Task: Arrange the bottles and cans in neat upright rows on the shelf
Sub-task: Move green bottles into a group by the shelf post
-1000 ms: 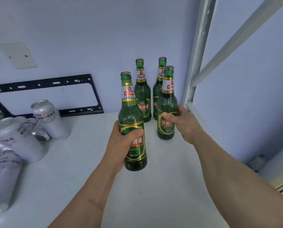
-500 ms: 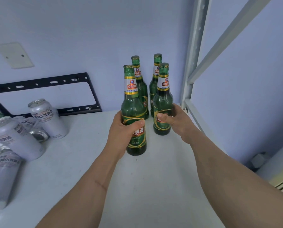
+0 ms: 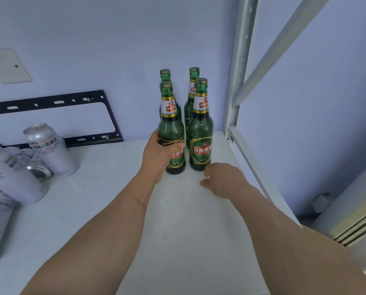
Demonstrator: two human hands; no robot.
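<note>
Several green beer bottles stand upright in two short rows at the back right of the white shelf [image 3: 177, 220]. My left hand [image 3: 158, 154] grips the front left bottle [image 3: 171, 128], which stands on the shelf beside the front right bottle [image 3: 200, 133]. Two more bottles stand behind them, the back left bottle [image 3: 165, 76] and the back right bottle [image 3: 193, 81]. My right hand [image 3: 222, 179] hovers just in front of the front right bottle, fingers loosely curled, holding nothing. Silver cans [image 3: 50, 150] lie and stand in a jumble at the left.
A black metal bracket [image 3: 50, 103] leans on the back wall. The white shelf upright [image 3: 239, 67] and its side rail [image 3: 254, 165] close off the right edge. A blank wall plate [image 3: 7, 64] sits upper left.
My left hand has carried its bottle back and set it beside the front right bottle. My right hand has let go of the front right bottle and drawn back toward me.
</note>
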